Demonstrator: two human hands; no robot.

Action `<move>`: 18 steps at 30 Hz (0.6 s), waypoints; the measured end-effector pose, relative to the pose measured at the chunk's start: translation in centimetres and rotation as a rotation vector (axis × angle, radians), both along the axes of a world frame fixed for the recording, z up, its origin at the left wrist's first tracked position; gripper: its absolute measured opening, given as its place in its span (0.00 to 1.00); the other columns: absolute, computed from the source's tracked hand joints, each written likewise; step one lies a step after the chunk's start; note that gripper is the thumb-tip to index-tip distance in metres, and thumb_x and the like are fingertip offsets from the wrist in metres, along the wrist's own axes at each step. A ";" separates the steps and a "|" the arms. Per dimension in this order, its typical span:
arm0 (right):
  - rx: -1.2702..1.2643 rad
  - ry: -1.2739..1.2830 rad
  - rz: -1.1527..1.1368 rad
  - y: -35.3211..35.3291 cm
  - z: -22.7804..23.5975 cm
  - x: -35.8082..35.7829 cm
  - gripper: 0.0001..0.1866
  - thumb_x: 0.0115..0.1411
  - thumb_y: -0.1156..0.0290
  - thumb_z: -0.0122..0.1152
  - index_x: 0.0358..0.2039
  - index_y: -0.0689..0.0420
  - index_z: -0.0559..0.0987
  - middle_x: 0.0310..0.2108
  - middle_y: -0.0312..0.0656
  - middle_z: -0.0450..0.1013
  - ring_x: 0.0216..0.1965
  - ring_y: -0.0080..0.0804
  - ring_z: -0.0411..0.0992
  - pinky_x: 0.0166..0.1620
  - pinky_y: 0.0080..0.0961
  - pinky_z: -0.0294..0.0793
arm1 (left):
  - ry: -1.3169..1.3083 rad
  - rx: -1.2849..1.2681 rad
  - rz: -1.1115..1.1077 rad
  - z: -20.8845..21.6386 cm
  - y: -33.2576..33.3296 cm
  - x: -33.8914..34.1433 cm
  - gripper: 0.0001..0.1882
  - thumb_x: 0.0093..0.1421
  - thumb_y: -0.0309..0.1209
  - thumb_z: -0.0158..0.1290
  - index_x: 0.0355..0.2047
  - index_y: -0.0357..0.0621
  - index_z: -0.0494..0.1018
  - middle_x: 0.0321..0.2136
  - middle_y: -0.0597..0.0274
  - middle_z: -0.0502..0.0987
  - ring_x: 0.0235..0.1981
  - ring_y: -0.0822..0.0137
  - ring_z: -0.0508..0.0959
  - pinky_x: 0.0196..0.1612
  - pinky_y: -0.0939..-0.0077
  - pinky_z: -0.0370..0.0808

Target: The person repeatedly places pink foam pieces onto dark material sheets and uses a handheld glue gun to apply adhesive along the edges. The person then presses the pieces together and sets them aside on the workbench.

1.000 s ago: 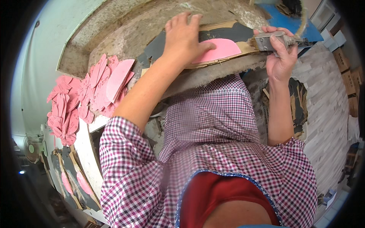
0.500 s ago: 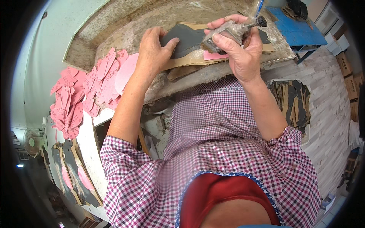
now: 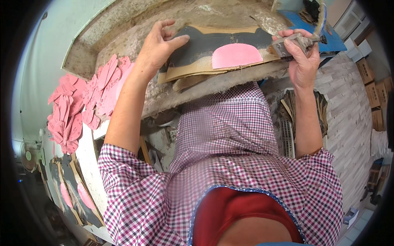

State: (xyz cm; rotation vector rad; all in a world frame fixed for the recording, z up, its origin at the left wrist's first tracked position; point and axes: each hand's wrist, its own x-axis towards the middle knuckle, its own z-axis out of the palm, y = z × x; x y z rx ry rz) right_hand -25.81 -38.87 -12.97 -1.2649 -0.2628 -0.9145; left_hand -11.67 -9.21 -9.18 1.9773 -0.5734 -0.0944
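My left hand (image 3: 156,50) is open, thumb and fingers apart, at the left end of a dark grey shaped piece (image 3: 205,43). The thumb tip overlaps that piece in view; whether it touches cannot be told. A pink half-round patch (image 3: 237,56) lies flat on the piece's near edge, over tan backing (image 3: 180,72). My right hand (image 3: 304,61) is wrapped round a grimy metal spray gun (image 3: 289,46) with a black knob and a thin hose. The gun is beside the piece's right end.
Many pink patches (image 3: 72,106) lie heaped on the left of the grimy bench (image 3: 262,74). Patched dark pieces (image 3: 76,190) hang at lower left. A crate (image 3: 287,135) of similar pieces stands below right. A blue table (image 3: 334,39) and cartons (image 3: 371,90) are farther right.
My right hand has moved right with the spray gun, uncovering the pink patch. My left hand has shifted left and opened wider.
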 end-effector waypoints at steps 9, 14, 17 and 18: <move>-0.122 -0.030 -0.224 -0.9 2.3 4.9 0.18 0.54 0.76 0.70 0.43 0.58 0.73 0.39 0.38 0.77 0.41 0.24 0.75 0.45 0.23 0.76 | 0.347 -0.053 -0.114 -0.5 1.2 1.2 0.41 0.50 0.32 0.66 0.63 0.33 0.63 0.55 0.47 0.72 0.53 0.58 0.73 0.59 0.72 0.66; -0.252 0.006 -0.284 -0.2 1.5 6.8 0.17 0.54 0.74 0.71 0.42 0.57 0.73 0.37 0.37 0.77 0.37 0.21 0.75 0.41 0.22 0.76 | 0.372 -0.150 -0.174 -0.1 0.8 0.6 0.23 0.52 0.27 0.65 0.48 0.42 0.73 0.40 0.64 0.77 0.40 0.71 0.76 0.50 0.78 0.71; -0.096 0.018 -0.101 2.6 1.6 6.9 0.17 0.54 0.75 0.70 0.42 0.56 0.73 0.37 0.37 0.77 0.38 0.23 0.75 0.42 0.23 0.77 | 0.340 -0.145 -0.172 -0.8 0.9 1.0 0.16 0.52 0.27 0.65 0.41 0.45 0.74 0.35 0.68 0.77 0.36 0.74 0.76 0.44 0.80 0.71; -0.060 -0.004 -0.061 3.8 1.7 7.1 0.17 0.54 0.75 0.70 0.42 0.56 0.72 0.37 0.38 0.78 0.39 0.23 0.76 0.42 0.23 0.78 | 0.347 -0.121 -0.161 -0.8 0.9 1.1 0.15 0.52 0.27 0.65 0.40 0.45 0.74 0.34 0.68 0.76 0.36 0.74 0.75 0.43 0.81 0.70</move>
